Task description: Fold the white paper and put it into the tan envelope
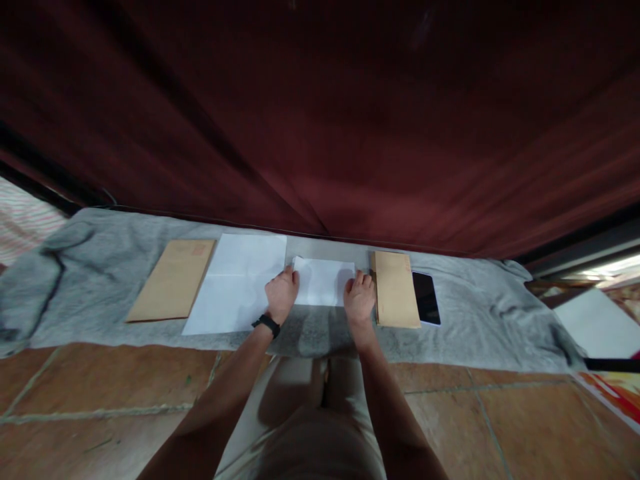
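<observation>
In front of me lies a folded white sheet of paper, its long side running left to right. My left hand, with a black band on the wrist, is closed with the thumb on the sheet's left end. At the opposite end my right hand is curled round the paper's edge, thumb on top. Larger white paper with a crease across it lies flat beside my left hand. Just right of my right hand is a stack of brown envelopes.
Grey cloth covers the long, narrow surface. More brown envelopes lie at the left. A dark-screened phone or tablet sits partly beside the right stack. Dark red fabric rises behind; tiled floor shows in front.
</observation>
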A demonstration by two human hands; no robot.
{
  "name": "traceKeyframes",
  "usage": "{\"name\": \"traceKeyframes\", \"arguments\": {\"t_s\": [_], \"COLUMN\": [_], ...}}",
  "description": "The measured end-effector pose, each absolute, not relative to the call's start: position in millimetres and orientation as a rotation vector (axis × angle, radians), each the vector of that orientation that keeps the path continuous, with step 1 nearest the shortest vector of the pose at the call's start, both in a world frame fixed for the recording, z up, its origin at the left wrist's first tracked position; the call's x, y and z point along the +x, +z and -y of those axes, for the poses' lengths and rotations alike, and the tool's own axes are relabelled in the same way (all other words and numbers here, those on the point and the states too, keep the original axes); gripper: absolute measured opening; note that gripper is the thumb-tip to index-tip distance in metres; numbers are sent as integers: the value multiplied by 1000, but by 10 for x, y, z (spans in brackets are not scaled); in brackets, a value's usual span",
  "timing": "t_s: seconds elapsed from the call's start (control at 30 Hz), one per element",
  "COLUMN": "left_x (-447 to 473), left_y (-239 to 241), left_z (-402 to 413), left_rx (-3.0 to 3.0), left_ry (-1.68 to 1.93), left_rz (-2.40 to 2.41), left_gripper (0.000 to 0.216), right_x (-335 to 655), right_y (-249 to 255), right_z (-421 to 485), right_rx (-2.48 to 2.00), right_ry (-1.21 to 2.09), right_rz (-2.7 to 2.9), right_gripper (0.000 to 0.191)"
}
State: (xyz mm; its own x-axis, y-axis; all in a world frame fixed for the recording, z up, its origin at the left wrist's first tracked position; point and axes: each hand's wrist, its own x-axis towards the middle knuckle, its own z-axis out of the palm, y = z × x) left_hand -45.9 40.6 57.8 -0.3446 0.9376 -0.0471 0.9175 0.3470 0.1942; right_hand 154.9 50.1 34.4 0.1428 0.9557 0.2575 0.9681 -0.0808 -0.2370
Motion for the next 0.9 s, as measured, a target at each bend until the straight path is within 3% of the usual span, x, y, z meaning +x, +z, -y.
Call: {"name": "traceKeyframes", "arguments": {"t_s": [0.3,0.9], "left_x": [-451,-409], "left_y": [593,575], "left_z": [-410,-421], "left_rx": [1736,1658], "left_ry": [217,242], "left_rz": [-2446,-2471], "left_gripper": [43,42], "right_x": [1280,1228], "right_y": [162,61], "right_z": [-312,-184], "right_rx": [-1550,-1703], "right_ry": [62,128], "right_rz": [2146,2184], "right_gripper": [46,48]}}
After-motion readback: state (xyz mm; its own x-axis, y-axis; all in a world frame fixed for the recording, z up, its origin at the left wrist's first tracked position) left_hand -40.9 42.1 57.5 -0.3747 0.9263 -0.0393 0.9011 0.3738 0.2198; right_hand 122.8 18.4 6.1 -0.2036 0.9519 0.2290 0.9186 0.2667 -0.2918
